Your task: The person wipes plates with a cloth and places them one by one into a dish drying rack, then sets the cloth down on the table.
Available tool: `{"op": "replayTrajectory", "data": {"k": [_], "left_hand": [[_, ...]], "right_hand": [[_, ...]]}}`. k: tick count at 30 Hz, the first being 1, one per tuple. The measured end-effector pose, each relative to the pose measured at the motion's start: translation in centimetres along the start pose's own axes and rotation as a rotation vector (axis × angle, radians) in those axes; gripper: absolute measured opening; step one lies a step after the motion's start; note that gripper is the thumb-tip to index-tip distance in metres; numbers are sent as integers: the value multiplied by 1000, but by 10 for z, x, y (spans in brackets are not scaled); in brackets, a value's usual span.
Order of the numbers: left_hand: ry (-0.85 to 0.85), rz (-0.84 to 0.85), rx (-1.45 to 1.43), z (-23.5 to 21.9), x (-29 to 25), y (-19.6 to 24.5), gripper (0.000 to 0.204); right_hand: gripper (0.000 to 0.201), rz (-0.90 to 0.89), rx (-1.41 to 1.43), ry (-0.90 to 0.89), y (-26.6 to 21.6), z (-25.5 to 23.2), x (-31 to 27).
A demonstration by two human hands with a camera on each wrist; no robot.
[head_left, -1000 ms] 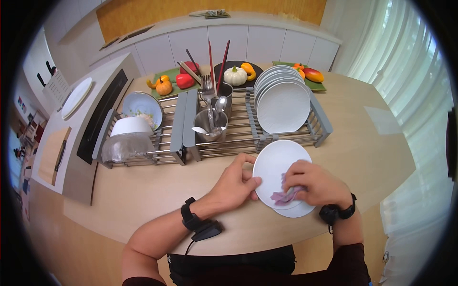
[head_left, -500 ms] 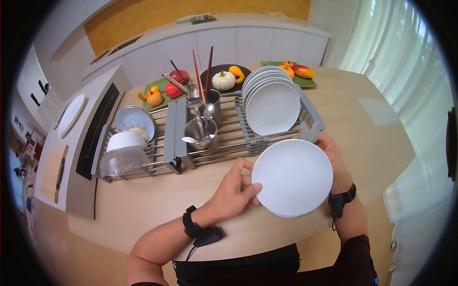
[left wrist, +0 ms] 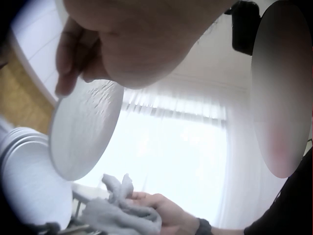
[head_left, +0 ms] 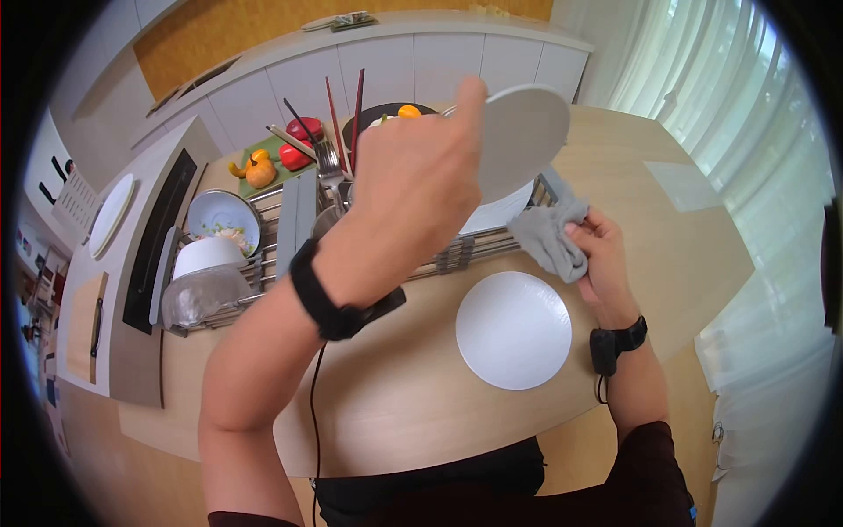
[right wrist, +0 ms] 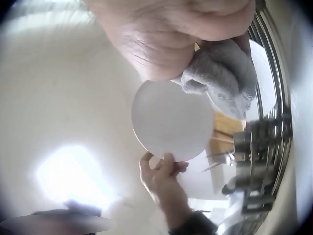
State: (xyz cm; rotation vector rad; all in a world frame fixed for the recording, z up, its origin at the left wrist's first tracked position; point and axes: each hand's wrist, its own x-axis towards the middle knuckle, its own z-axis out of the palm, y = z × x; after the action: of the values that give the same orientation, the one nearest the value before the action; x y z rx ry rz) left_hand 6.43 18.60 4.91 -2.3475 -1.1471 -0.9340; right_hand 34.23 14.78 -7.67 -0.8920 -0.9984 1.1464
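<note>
My left hand [head_left: 413, 167] is raised in front of the dish rack and grips a white plate [head_left: 524, 140] by its edge. That plate stands tilted on edge, well above the table, with its flat face showing in the left wrist view. Bunched in my right hand [head_left: 606, 268] is a grey cloth [head_left: 553, 237], low beside the rack's right front corner and apart from the raised plate. A second white plate [head_left: 514, 329] lies flat on the table between my forearms. Several white plates [left wrist: 36, 176] stand in the rack, mostly hidden behind my left hand in the head view.
The metal dish rack [head_left: 479, 246] stretches across the table. Its left part carries a blue-white bowl [head_left: 224, 218], a white bowl [head_left: 208, 256] and a clear bowl [head_left: 204, 297]. Chopsticks [head_left: 359, 105] and a fork [head_left: 328, 162] rise behind my left wrist. Decorative vegetables [head_left: 261, 171] lie beyond.
The cloth was wiping the plate's front, then went behind it. Now my left hand has lifted the plate up and away, baring the plate underneath, and the cloth is off it.
</note>
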Motion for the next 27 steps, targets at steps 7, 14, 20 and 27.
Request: {"op": "replayTrajectory", "data": {"k": [7, 14, 20, 27], "left_hand": [[-123, 83, 15, 57, 8, -5, 42], [-214, 124, 53, 77, 11, -17, 44], [-178, 75, 125, 94, 8, -18, 47], [-205, -107, 23, 39, -34, 18, 42]], "right_hand": [[27, -115, -164, 50, 7, -11, 8], [27, -171, -222, 26, 8, 1, 3], [28, -179, -571, -110, 7, -1, -4], [31, -316, -1127, -458, -21, 28, -27]]}}
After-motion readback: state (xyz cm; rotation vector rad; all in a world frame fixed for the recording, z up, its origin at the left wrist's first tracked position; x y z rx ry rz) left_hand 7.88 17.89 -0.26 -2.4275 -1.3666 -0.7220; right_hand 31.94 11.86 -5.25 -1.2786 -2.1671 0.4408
